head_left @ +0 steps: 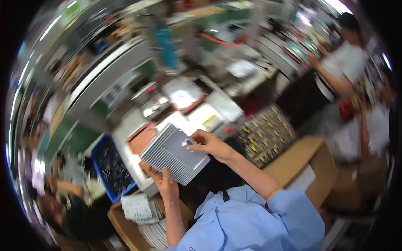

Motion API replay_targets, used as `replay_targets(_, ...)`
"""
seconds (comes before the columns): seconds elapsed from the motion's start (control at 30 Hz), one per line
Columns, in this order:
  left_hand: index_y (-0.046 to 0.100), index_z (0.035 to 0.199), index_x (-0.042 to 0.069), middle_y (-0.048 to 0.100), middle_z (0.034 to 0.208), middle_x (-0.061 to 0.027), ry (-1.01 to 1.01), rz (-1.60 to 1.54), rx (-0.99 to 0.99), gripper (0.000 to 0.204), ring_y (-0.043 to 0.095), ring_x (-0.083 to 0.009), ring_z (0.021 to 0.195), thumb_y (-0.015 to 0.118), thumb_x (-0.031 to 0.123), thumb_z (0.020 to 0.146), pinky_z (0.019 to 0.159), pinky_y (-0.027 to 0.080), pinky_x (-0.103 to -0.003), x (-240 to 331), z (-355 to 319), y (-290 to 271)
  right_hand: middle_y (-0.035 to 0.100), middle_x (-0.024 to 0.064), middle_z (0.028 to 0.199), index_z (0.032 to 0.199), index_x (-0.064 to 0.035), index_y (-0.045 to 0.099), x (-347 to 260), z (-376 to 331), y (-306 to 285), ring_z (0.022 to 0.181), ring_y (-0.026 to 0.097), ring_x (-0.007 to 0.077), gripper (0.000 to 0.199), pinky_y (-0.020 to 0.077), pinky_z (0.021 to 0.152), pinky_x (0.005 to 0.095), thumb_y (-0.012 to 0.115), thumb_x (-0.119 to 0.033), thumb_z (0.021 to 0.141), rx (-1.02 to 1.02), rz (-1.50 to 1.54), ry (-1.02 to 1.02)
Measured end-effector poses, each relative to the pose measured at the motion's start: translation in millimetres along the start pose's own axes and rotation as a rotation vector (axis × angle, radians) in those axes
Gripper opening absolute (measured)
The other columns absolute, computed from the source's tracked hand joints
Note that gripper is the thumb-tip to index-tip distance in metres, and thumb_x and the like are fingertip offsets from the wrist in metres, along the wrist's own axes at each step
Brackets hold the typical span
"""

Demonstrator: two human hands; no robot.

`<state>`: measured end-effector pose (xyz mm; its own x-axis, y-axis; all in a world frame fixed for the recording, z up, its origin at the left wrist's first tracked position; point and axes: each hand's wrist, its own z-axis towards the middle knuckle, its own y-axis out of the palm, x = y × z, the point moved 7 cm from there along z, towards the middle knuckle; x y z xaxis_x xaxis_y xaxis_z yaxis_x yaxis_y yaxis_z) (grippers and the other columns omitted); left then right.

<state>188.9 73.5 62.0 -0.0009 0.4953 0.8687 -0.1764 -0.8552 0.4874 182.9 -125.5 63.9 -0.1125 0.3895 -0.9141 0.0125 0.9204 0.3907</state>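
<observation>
A silver-grey finned metal housing (pixel 176 152), like a heat sink, is held tilted in front of my body, over the near edge of the white bench. My left hand (pixel 166 184) grips its lower left edge, thumb on top and fingers partly hidden beneath. My right hand (pixel 212 145) is over its right part, thumb and forefinger pinched together at a small shiny spot (pixel 186 143) on the smooth panel. Whatever sits between those fingertips is too small and blurred to name.
Left stands a blue crate (pixel 100 176) of dark parts; below it, a cardboard box (pixel 121 224) holds grey metal housings (pixel 139 208). A tray of yellow-marked parts (pixel 267 134) and an open carton (pixel 320 161) are at right. A device with a red display (pixel 151 89) stands behind. Other people work nearby.
</observation>
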Motion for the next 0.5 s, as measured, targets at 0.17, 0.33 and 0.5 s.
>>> replay_targets(0.17,0.022,0.144,0.009,0.042,0.134,-0.0100,-0.257,0.125,-0.074,0.059,0.047,-0.0208,0.115,0.054,0.013,0.094,0.091,0.043,-0.032,-68,-9,58,0.060,0.0037,0.103,0.118,-0.0015,0.054,-1,-74,-86,0.095,0.056,0.0113,0.041,0.0452,0.084,0.0267,0.070,-0.020,0.085,0.247,-0.129,-0.211)
replay_targets(0.33,0.017,0.145,0.009,0.041,0.135,-0.0145,-0.468,0.187,-0.172,0.063,0.046,-0.0226,0.119,0.054,0.019,0.094,0.096,0.045,-0.037,-124,-41,133,0.061,0.0068,0.109,0.119,-0.0038,0.053,-15,-258,-245,0.099,0.060,0.0134,0.033,0.0480,0.087,0.0285,0.063,-0.016,0.090,0.931,0.018,-0.529)
replay_targets(0.5,0.028,0.143,0.013,0.048,0.132,-0.0099,-0.818,0.148,-0.229,0.056,0.054,-0.0213,0.113,0.054,0.022,0.095,0.090,0.052,-0.039,-195,-83,160,0.062,0.0023,0.083,0.099,-0.0063,0.062,137,-576,-365,0.073,0.057,0.0103,0.018,0.0474,0.065,0.0262,0.059,-0.022,0.089,2.315,0.075,-0.422)
